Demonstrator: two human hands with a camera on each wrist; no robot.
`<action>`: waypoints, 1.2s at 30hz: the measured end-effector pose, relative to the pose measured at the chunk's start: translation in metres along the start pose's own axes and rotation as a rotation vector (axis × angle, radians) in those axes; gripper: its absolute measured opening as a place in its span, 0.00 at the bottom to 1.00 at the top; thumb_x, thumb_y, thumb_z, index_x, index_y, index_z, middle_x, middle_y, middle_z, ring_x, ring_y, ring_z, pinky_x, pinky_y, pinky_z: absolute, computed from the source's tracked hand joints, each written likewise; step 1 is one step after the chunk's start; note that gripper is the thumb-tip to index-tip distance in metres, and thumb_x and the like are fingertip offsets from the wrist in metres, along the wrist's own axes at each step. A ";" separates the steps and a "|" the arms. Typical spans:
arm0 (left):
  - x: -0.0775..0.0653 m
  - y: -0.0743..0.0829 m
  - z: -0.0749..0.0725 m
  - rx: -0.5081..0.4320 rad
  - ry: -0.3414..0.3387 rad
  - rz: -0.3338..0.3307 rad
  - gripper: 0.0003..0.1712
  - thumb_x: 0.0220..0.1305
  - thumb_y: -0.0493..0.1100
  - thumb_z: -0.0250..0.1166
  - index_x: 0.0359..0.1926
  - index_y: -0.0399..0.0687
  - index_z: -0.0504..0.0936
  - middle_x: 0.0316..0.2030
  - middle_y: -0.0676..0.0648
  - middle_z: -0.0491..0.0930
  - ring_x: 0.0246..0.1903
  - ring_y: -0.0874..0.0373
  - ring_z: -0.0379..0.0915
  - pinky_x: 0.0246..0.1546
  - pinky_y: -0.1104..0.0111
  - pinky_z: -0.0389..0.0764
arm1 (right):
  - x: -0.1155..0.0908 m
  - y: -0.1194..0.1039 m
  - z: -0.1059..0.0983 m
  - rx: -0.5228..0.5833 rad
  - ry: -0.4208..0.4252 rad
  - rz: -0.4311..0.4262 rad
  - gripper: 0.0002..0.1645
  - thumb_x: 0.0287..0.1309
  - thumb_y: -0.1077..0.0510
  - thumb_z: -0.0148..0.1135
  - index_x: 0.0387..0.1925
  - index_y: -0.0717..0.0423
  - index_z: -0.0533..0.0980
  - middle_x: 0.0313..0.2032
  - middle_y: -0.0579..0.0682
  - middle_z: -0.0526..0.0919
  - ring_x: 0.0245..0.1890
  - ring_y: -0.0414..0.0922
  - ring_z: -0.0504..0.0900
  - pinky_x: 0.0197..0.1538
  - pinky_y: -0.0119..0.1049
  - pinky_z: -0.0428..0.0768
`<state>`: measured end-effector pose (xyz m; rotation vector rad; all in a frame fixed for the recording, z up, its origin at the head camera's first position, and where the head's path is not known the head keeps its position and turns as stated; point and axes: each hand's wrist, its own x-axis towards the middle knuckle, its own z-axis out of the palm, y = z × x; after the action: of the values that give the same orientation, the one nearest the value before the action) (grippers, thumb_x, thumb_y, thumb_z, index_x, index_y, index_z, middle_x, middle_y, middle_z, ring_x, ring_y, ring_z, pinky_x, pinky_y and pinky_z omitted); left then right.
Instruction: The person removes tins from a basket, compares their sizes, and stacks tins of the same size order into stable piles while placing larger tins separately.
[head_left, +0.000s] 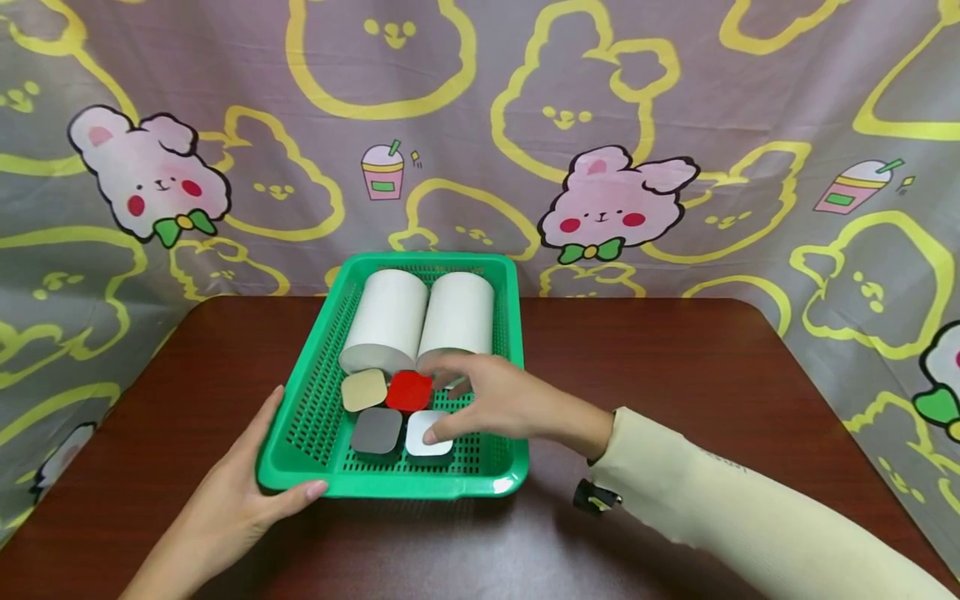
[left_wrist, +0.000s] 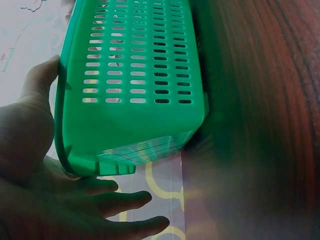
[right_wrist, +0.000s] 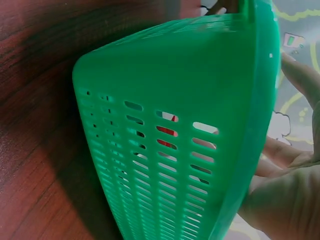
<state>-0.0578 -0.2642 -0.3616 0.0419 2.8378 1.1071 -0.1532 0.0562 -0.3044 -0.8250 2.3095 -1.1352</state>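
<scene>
A green plastic basket (head_left: 360,485) sits tilted a little on the table in the head view. Two white paper rolls (head_left: 390,312) lie side by side in its far part. Nearer are square rounded pieces: a beige one (head_left: 364,390), a red one (head_left: 409,390), a dark grey one (head_left: 377,431) and a white one (head_left: 429,439). My right hand (head_left: 498,396) reaches over the right rim, thumb on the white piece, fingers spread by the right roll's near end. My left hand (head_left: 236,492) touches the near left corner, its fingers extended; in the left wrist view the thumb (left_wrist: 42,77) rests at the rim.
The brown wood-grain table (head_left: 637,358) spreads out on both sides of the basket. Behind it hangs a cloth (head_left: 480,133) printed with rabbits and cups. A small black clip-like thing (head_left: 596,497) hangs beneath the right sleeve cuff.
</scene>
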 end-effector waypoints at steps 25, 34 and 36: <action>0.001 -0.001 -0.001 -0.007 -0.024 0.006 0.73 0.61 0.55 0.77 0.85 0.54 0.29 0.78 0.28 0.54 0.65 0.32 0.66 0.57 0.36 0.73 | 0.028 0.000 0.019 -0.211 -0.009 0.173 0.33 0.51 0.52 0.81 0.57 0.60 0.81 0.52 0.53 0.86 0.49 0.46 0.80 0.49 0.39 0.81; 0.000 -0.002 -0.001 -0.019 -0.020 0.015 0.73 0.61 0.54 0.78 0.85 0.54 0.29 0.79 0.29 0.52 0.67 0.32 0.63 0.58 0.34 0.71 | 0.033 0.000 0.030 -0.235 -0.034 0.190 0.31 0.49 0.54 0.83 0.52 0.62 0.82 0.39 0.50 0.85 0.36 0.42 0.79 0.36 0.32 0.78; 0.000 -0.002 -0.002 -0.018 -0.015 0.021 0.73 0.60 0.54 0.78 0.85 0.54 0.29 0.79 0.29 0.53 0.67 0.32 0.63 0.58 0.34 0.71 | 0.034 0.001 0.031 -0.233 -0.032 0.189 0.27 0.48 0.56 0.84 0.47 0.61 0.81 0.36 0.49 0.84 0.33 0.42 0.78 0.35 0.31 0.77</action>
<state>-0.0574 -0.2666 -0.3617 0.0786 2.8199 1.1316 -0.1590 0.0163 -0.3265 -0.6803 2.4635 -0.7786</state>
